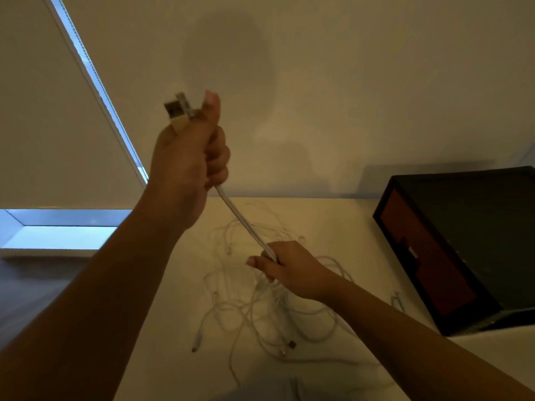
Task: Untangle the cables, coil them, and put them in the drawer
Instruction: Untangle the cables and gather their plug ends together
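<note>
In the upper left of centre, the left hand (188, 157) is raised, its fingers (217, 157) curled tight round a white cable (243, 221), whose blurred flat metal plug (176, 111) sticks out above the fist. The cable runs taut down to the right hand (289, 270), which grips it at centre. Beneath, a loose tangle of thin white cables (260, 316) lies on the pale worktop (362, 227). At the right edge sits a dark drawer unit (463, 241).
</note>
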A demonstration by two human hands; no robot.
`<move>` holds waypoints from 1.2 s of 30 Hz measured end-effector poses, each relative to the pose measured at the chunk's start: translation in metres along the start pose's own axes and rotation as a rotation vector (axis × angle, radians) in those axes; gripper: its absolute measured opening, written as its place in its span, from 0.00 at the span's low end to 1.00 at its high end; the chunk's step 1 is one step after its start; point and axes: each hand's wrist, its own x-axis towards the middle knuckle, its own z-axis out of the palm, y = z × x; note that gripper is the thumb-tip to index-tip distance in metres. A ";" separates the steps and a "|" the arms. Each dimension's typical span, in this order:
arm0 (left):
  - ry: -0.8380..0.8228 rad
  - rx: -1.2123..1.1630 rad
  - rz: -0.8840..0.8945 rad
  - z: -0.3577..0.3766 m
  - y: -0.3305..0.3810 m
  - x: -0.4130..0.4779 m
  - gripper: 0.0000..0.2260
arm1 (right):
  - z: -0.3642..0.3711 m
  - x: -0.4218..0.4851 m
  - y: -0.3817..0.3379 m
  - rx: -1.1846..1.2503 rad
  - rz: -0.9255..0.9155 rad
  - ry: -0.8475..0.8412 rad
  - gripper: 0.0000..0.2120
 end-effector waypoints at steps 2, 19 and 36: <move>0.067 0.025 0.051 -0.005 0.006 0.004 0.21 | -0.001 -0.003 0.008 -0.020 0.031 0.028 0.21; 0.262 0.207 0.088 -0.032 -0.006 0.018 0.27 | -0.029 -0.019 0.082 -0.024 0.262 0.100 0.19; -0.643 1.092 -0.037 -0.014 -0.092 -0.015 0.22 | -0.067 -0.030 -0.011 0.148 0.087 -0.030 0.12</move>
